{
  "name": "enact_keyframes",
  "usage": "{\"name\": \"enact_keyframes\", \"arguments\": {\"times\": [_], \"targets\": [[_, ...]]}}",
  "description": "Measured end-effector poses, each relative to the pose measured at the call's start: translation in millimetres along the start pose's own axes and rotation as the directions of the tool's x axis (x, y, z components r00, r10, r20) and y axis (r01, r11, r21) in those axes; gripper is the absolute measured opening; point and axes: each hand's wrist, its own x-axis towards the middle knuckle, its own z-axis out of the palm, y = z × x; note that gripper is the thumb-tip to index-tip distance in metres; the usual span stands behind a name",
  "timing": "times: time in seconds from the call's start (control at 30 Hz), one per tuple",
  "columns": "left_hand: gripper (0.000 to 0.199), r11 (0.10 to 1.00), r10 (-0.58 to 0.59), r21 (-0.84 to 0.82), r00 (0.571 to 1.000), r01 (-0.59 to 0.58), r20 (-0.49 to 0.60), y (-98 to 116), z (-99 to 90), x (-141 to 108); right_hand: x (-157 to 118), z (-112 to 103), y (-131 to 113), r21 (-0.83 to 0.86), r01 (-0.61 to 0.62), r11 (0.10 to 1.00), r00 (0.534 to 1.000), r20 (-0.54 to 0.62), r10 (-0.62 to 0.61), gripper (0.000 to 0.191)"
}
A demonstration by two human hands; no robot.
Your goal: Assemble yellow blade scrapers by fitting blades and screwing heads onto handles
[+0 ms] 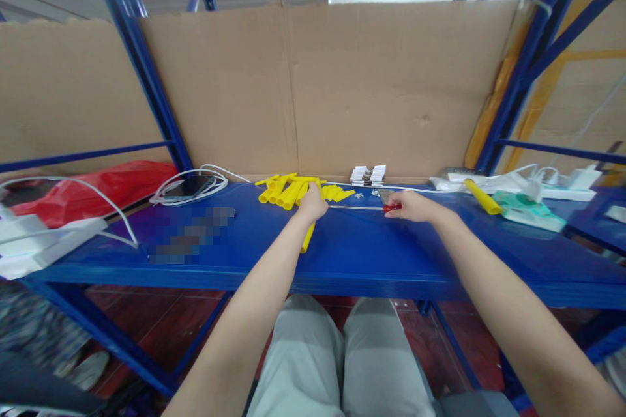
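Note:
My left hand [312, 205] is closed round a yellow tube [307, 239], whose lower end sticks out below the fingers. In my right hand [411, 206] is a red-handled tool [391, 207]. Its long thin metal shaft [357, 208] runs left toward the left hand; whether the tip is inside or beside the tube is hidden. A pile of yellow tubes [281, 192] lies just beyond and left of my left hand. Flatter yellow pieces [337, 193] lie to its right. Small white stacked parts [368, 176] stand by the cardboard behind the hands.
Upright cardboard [366, 85] backs the blue table [264, 247]. On the left are a red bag [112, 186], coiled white cable [190, 186] and a power strip [53, 244]. To the right lie another yellow tube [483, 197], a green-and-white packet [528, 210] and chargers.

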Motion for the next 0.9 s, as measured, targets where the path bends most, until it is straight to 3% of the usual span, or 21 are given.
{"name": "enact_keyframes", "arguments": {"times": [0.17,0.9], "targets": [[0.058,0.993,-0.003,0.114,1.000,0.000,0.029,3,-0.8,-2,1,2,0,-0.036,-0.037,0.999,0.999,0.018,0.038,0.010],[0.051,0.993,0.015,0.116,1.000,-0.015,0.007,5,-1.4,-4,8,11,4,-0.180,-0.099,0.979,0.992,0.062,0.112,0.014]]}}
